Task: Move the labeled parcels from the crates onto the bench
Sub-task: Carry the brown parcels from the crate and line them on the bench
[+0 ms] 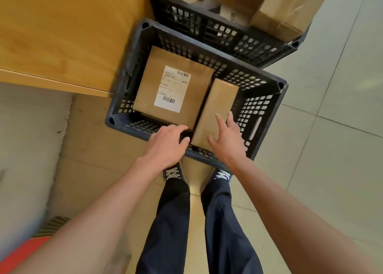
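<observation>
A dark plastic crate (267,112) stands on the floor by my feet. Inside it lies a flat brown parcel (194,87) with a white barcode label (173,88) on top. To its right lies a narrower brown parcel (219,106) with no label showing. My left hand (165,143) hovers over the crate's near rim, its fingers loosely curled toward the gap between the two parcels, holding nothing. With fingers spread, my right hand (228,135) lies over the near end of the narrow parcel. The wooden bench (62,35) fills the upper left.
A second dark crate (228,35) stands behind the first, holding several parcels, one large tape-wrapped brown box (284,10) at its right. Pale floor tiles (331,128) extend to the right. My legs and shoes are below the near crate. A red object (22,253) sits at lower left.
</observation>
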Tool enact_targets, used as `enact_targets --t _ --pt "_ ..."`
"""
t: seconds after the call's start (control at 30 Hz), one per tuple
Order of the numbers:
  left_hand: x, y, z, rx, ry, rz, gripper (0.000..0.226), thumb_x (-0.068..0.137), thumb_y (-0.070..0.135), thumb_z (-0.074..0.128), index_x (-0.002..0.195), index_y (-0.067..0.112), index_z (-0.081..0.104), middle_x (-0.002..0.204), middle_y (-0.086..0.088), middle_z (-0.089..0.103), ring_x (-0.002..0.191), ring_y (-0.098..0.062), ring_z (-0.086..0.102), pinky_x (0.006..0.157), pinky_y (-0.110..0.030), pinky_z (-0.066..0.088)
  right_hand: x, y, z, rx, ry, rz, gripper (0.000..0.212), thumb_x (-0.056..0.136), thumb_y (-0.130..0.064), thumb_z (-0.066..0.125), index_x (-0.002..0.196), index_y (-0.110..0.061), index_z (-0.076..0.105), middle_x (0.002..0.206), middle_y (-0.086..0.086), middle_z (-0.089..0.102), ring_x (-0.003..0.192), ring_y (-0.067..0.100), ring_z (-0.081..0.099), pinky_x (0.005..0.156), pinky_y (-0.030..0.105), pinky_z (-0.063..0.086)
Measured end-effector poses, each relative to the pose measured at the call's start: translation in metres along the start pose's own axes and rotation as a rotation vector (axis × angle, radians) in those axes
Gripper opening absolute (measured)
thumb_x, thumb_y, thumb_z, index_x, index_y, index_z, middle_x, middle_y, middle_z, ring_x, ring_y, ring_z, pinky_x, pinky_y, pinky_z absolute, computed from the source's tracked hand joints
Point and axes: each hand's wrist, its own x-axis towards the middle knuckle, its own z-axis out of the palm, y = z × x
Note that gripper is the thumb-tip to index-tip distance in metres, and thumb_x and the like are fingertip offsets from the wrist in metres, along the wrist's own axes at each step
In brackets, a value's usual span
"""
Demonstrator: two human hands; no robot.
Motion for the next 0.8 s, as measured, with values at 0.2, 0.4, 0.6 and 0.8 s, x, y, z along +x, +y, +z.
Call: enact_targets --t 0.2,0.4,0.6,0.8 --pt "0.019 -0.016 0.028 -0.054 0.014 -0.041 0.044 0.104 0.04 0.051 0.147 0.032 0.048 0.145 0.006 0.055 0.136 -0.019 0.046 0.11 -0.045 0.039 0.04 -0.012 0.04 0.122 0.016 0.119 0.109 0.088 -0.058 0.067 0.157 -0.037 -0.015 0.162 0.004 -0.033 0.152 0.044 -0.003 0.113 0.064 0.034" --pt "0.019 -0.029 0.04 -0.082 0.007 -0.047 0.044 0.104 0.04 0.051 0.147 0.033 0.048 0.146 0.008 0.054 0.137 -0.014 0.044 0.11 -0.042 0.039 0.046 -0.012 0.063 0.243 0.113 0.151 0.118 0.085 -0.041 0.077 0.156 -0.038 -0.018 0.156 -0.002 -0.044 0.151 0.048 0.004 0.11 0.063 0.038" --pt "0.015 -0.024 0.036 -0.098 -0.002 -0.05 0.043 0.104 0.039 0.051 0.146 0.033 0.048 0.146 0.008 0.053 0.137 -0.014 0.044 0.11 -0.042 0.039 0.034 0.009 0.055 0.354 0.215 0.149 0.113 0.081 -0.037 0.077 0.157 -0.04 -0.007 0.163 -0.006 -0.03 0.147 0.041 0.021 0.105 0.042 0.04" --pt "-0.016 -0.001 0.01 -0.119 -0.029 -0.048 0.043 0.104 0.04 0.051 0.146 0.035 0.048 0.146 0.009 0.053 0.135 -0.014 0.044 0.106 -0.04 0.041 -0.022 0.016 0.012 0.379 0.269 0.122 0.112 0.077 -0.04 0.076 0.155 -0.048 -0.005 0.165 -0.014 -0.021 0.147 0.038 0.023 0.105 0.051 0.043"
